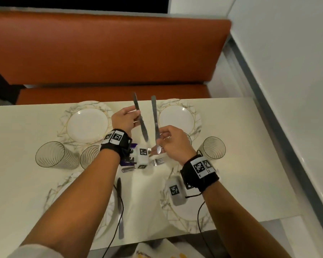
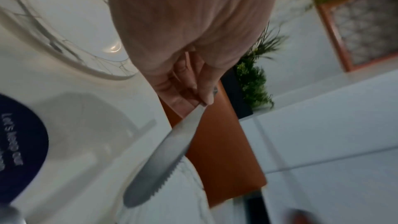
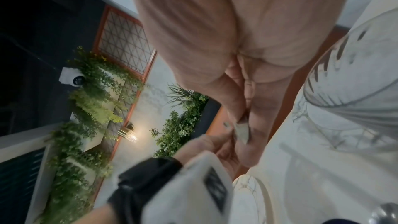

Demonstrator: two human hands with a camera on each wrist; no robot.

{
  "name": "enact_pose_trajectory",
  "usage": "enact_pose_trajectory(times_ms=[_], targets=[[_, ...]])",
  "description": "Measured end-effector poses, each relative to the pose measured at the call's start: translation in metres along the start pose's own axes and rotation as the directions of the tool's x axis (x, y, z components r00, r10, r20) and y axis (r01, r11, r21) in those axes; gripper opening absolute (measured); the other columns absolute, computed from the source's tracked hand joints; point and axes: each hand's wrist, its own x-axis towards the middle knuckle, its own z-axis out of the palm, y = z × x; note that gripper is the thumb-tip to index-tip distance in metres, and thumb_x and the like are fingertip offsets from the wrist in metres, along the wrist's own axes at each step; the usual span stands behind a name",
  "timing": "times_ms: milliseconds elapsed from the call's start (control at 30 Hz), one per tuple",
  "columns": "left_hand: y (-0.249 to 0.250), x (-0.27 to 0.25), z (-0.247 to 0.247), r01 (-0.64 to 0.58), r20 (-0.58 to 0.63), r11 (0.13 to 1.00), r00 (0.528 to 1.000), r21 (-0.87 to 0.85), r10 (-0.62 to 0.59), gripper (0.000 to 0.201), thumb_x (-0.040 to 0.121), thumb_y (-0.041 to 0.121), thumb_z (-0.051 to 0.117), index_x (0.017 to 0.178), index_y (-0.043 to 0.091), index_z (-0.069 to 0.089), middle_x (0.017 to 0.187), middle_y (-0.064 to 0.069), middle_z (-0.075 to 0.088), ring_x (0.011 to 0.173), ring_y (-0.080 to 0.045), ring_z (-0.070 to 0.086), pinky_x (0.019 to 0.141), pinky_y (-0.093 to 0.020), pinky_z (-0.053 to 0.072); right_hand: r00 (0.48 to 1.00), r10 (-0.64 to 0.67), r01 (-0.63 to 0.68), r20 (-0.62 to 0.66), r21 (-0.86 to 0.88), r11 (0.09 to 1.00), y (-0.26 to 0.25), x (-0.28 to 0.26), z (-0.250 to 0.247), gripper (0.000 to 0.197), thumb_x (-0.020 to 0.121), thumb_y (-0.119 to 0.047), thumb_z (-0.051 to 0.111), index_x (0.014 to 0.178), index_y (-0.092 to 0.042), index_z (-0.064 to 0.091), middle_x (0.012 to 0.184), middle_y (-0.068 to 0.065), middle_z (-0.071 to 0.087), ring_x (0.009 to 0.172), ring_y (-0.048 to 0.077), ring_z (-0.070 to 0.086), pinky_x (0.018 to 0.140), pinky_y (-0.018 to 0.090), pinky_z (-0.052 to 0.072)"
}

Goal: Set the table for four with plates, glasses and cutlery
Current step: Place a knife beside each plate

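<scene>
My left hand (image 1: 136, 116) pinches a table knife (image 1: 141, 123) by its handle and holds it in the air above the table's middle. Its serrated blade (image 2: 159, 164) points back toward my wrist. Beside it, my right hand (image 1: 161, 140) grips a second knife (image 1: 154, 116), whose handle (image 3: 242, 130) sits between the fingers. Plates with gold-veined rims lie at the far left (image 1: 88, 123), far right (image 1: 177, 118), near left (image 1: 108, 216) and near right (image 1: 185, 215). A third knife (image 1: 120, 211) lies beside the near left plate. Ribbed glasses stand at the left (image 1: 52, 155), centre left (image 1: 90, 157) and right (image 1: 213, 148).
Forks (image 1: 157, 162) lie in the middle of the white table (image 1: 250, 164), partly under my wrists, near a dark purple item (image 1: 126, 162). An orange bench (image 1: 108, 53) runs along the far side. A white wall (image 1: 287, 71) stands to the right.
</scene>
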Motion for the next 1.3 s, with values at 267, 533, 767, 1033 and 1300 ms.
enact_pose_trajectory(times_ms=[267,533,767,1033,1300], targets=[[-0.044,0.086,0.033,0.214,-0.064,0.900,0.977,0.379,-0.205,0.014,0.091,0.000,0.076,0.080,0.007,0.072,0.080,-0.010,0.074,0.061,-0.021,0.071,0.060,-0.032,0.064,0.998,0.027,-0.041,0.050,0.299,0.953,-0.003,0.002,-0.053,0.021,0.094,0.008,0.059,0.112,-0.002,0.060,0.094,0.016,0.064,0.076,0.036,0.076,0.072,0.047,0.064],[-0.071,0.125,0.051,0.180,-0.068,0.740,0.981,0.648,-0.180,0.006,0.082,0.011,0.086,0.083,0.014,0.081,0.085,-0.004,0.079,0.082,-0.023,0.078,0.080,-0.039,0.066,0.997,0.068,-0.080,0.048,0.344,0.936,-0.008,0.008,-0.081,0.024,0.096,0.006,0.058,0.118,-0.004,0.060,0.102,0.018,0.065,0.078,0.032,0.076,0.072,0.043,0.064],[-0.078,0.140,0.050,0.140,-0.100,0.685,0.990,0.715,-0.098,0.015,0.073,0.018,0.095,0.071,0.013,0.080,0.076,-0.005,0.078,0.076,-0.026,0.078,0.076,-0.042,0.067,0.997,0.072,-0.081,0.039,0.380,0.922,-0.021,0.020,-0.084,0.026,0.097,0.008,0.056,0.121,-0.003,0.058,0.107,0.020,0.063,0.077,0.032,0.076,0.069,0.035,0.063],[-0.075,0.133,0.051,0.117,-0.090,0.662,0.993,0.741,-0.075,0.018,0.078,0.016,0.091,0.068,0.018,0.077,0.080,-0.005,0.079,0.077,-0.025,0.077,0.078,-0.038,0.066,0.996,0.080,-0.089,0.039,0.370,0.925,-0.023,0.025,-0.078,0.028,0.097,0.006,0.057,0.123,-0.003,0.058,0.107,0.019,0.064,0.078,0.031,0.076,0.073,0.041,0.065],[-0.054,0.115,0.039,0.118,-0.107,0.648,0.993,0.752,-0.056,0.026,0.090,0.034,0.079,0.091,0.008,0.078,0.088,-0.011,0.078,0.081,-0.029,0.077,0.080,-0.040,0.065,0.999,0.028,-0.031,0.016,0.303,0.953,-0.025,0.020,-0.066,0.028,0.097,0.002,0.060,0.123,-0.005,0.058,0.104,0.017,0.066,0.077,0.029,0.076,0.069,0.044,0.065]])
